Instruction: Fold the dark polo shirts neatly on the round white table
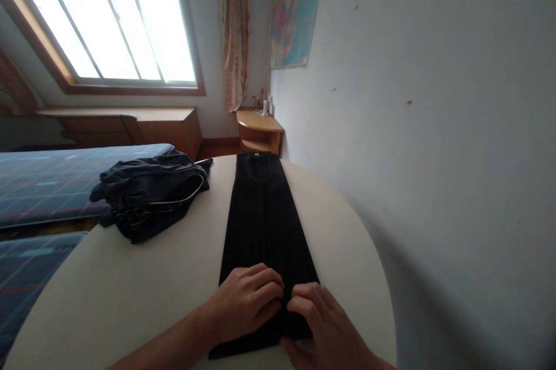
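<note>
Trousers (247,225): matt cloth; tabletop (343,242): smooth, matt.

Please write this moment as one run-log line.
left hand: on black garment | right hand: on garment's near end | dark clothes: heaped, left side of pale table

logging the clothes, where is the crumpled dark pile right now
In the head view, the crumpled dark pile sits at the far left edge of the pale table, left of the black garment.
</note>
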Tool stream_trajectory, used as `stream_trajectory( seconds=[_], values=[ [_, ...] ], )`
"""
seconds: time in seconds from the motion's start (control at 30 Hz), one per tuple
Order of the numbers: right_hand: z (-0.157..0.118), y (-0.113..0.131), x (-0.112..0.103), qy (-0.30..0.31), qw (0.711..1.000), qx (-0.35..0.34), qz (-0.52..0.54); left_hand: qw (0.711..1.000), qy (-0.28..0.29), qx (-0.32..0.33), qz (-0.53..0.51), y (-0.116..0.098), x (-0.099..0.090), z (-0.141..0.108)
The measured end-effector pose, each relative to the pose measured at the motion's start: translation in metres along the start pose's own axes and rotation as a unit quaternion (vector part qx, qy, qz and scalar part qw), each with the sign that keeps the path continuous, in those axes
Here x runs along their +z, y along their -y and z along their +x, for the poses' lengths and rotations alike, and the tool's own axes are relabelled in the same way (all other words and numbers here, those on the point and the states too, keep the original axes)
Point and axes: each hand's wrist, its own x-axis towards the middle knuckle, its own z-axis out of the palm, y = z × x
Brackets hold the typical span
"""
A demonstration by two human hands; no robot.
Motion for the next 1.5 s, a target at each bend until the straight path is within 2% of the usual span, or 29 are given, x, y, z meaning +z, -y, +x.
stream_trajectory(
  seconds=[0.13,0.2,0.4,0.5,0.7,0.87,1.03,1.2,1.27,1.37,1.43,1.5],
  values=[
    [-0.009,-0.007,-0.004,0.030,0.997,0.039,-0.056,0.999,-0.038,0.007,-0.001,-0.002,-0.001,0.000],
    [-0.012,-0.012,-0.010,0.045,0.995,0.048,-0.073,0.999,-0.035,0.016,0.005,-0.001,-0.002,0.000],
    [-0.014,-0.019,-0.031,0.045,0.996,-0.042,-0.066,0.997,0.056,0.044,0.019,0.000,0.001,-0.001],
    [-0.016,-0.019,-0.032,0.045,0.996,-0.029,-0.076,0.995,0.086,0.047,0.033,-0.001,0.002,-0.001],
    [-0.022,-0.022,-0.025,0.049,0.996,-0.015,-0.070,0.992,0.108,0.043,0.042,-0.002,0.000,0.001],
    [-0.019,-0.022,-0.032,0.125,0.989,-0.062,-0.042,0.992,0.110,0.046,0.036,-0.002,0.000,0.000],
    [-0.009,-0.019,-0.042,0.226,0.974,-0.037,-0.006,0.992,0.123,0.036,0.011,-0.001,-0.001,0.000],
    [0.011,-0.028,-0.040,0.246,0.967,0.020,0.059,0.994,0.111,0.001,-0.019,0.010,-0.008,-0.002],
    [0.023,-0.034,-0.036,0.278,0.955,0.026,0.100,0.991,0.128,-0.029,-0.013,0.014,-0.012,-0.004],
    [0.041,-0.044,-0.028,0.333,0.929,-0.004,0.159,0.981,0.176,-0.076,0.001,0.019,-0.014,-0.008],
    [0.055,-0.053,-0.022,0.322,0.934,-0.016,0.153,0.975,0.203,-0.091,0.000,0.019,-0.013,-0.010],
    [0.069,-0.065,-0.016,0.269,0.957,0.001,0.107,0.973,0.214,-0.092,-0.003,0.017,-0.012,-0.011]
  ],
)
